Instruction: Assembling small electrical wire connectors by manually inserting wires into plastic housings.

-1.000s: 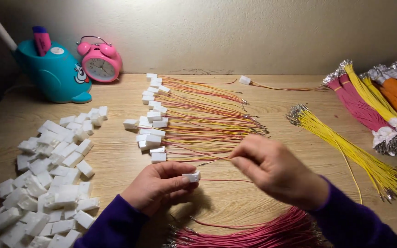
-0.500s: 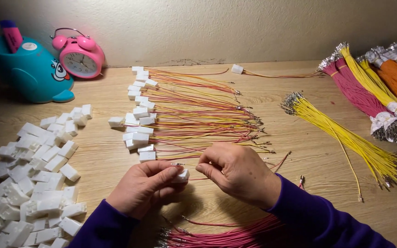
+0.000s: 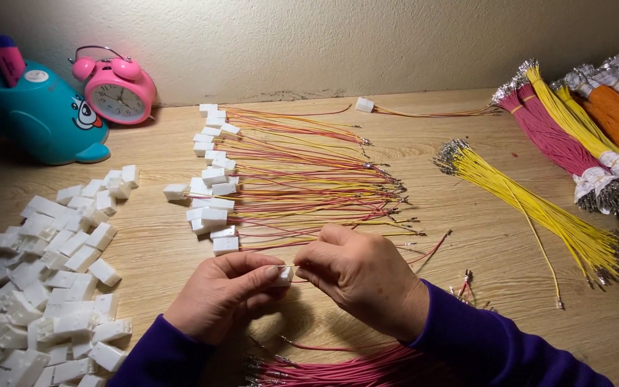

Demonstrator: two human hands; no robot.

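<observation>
So a small white plastic connector housing (image 3: 281, 274) is pinched between the fingertips of the left hand (image 3: 225, 292), low in the middle of the pale wooden surface (image 3: 159, 244). The right hand (image 3: 361, 278) is closed around a thin wire that is hard to make out, and its tip is brought right up against the housing, so the two hands are touching. Looks like a wire end is being seated into the housing; judging from that, the next move calls for a straight, steady push, not a bent one.

At 12 o'clock from the hands a fan of finished red-and-yellow wired connectors (image 3: 281, 179) is laid out. At 9 o'clock a heap of loose white housings (image 3: 51, 287) is piled up. At 6 o'clock a bundle of pink-red wires (image 3: 345, 369) is kept close, and at 3 o'clock a loose bundle of yellow wires (image 3: 539, 208) is spread well apart.
</observation>
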